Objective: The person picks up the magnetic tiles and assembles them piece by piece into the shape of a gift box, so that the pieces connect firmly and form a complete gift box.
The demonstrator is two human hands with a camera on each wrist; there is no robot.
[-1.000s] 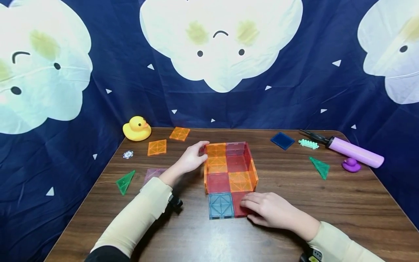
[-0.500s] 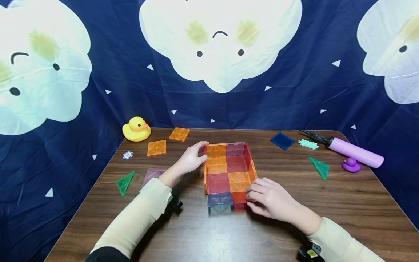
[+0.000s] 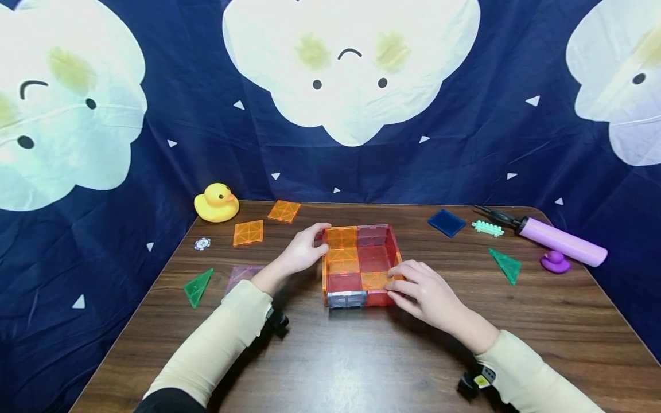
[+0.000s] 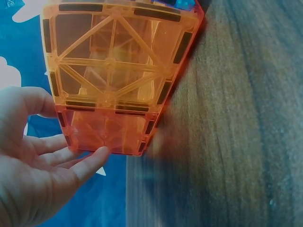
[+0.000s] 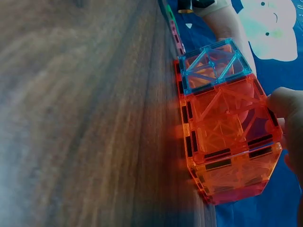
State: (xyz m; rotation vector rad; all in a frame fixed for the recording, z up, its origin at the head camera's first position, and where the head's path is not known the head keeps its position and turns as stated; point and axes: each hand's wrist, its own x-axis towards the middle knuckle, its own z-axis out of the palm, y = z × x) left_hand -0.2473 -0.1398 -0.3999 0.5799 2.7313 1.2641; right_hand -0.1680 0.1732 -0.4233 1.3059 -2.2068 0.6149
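An open-topped box of see-through magnetic tiles (image 3: 343,261), orange and red, stands mid-table with low walls on all four sides. Its near wall is made of a light-blue tile (image 3: 346,299) and a red tile (image 5: 222,116), both upright. My left hand (image 3: 303,249) grips the far left corner, thumb on the outside of a red wall tile (image 4: 104,130) and fingers round behind it. At the near right corner, my right hand (image 3: 431,293) pinches the red tile's upper edge between thumb and fingers. The fingertips partly cover that corner.
Behind the left arm lie two orange tiles (image 3: 248,233), a poker chip (image 3: 202,244), a green triangle tile (image 3: 198,288), a pale purple tile (image 3: 241,277) and a yellow duck (image 3: 217,203). Rightward are a dark blue tile (image 3: 446,223), another green triangle (image 3: 505,265), a purple duck (image 3: 555,262) and a pump (image 3: 563,240).
The light-blue and red tiles, flat on the table in front of the box a second ago, have swung up into its near wall with my right hand. The left hand has stayed put.
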